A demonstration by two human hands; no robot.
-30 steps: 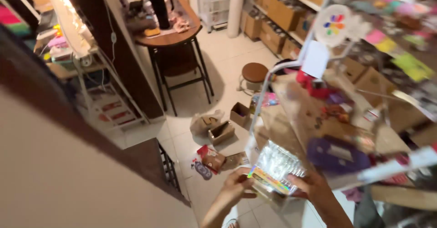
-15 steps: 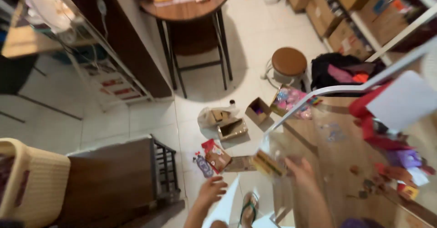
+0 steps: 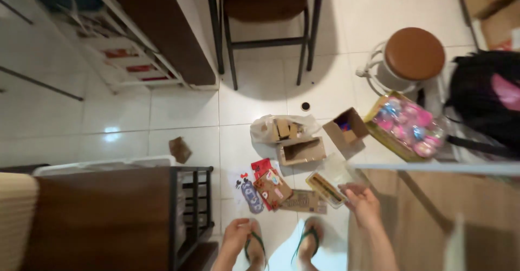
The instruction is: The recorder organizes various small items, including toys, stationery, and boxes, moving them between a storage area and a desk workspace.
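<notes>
My right hand [image 3: 364,206] grips a clear plastic packet [image 3: 326,186] with a yellow and orange card strip inside, held above the floor by the corner of a wooden table [image 3: 433,217]. My left hand [image 3: 236,236] hangs lower left with fingers loosely apart and nothing in it, over my left foot in a green sandal [image 3: 255,246]. On the tiled floor just ahead of both hands lie a red packet [image 3: 266,180], a sticker sheet [image 3: 250,196] and a flat brown card [image 3: 303,201].
Two open cardboard boxes [image 3: 301,151] [image 3: 346,131], a plastic bag of small boxes [image 3: 281,128] and a tray of pink items [image 3: 406,125] lie on the floor. A round stool [image 3: 414,54], black bag [image 3: 487,95], dark chair [image 3: 265,11] and wooden cabinet [image 3: 97,217] surround them.
The view has tipped down from the shelves to the floor. My left hand let go of the packet and dropped low; my right hand lowered the packet beside the table corner.
</notes>
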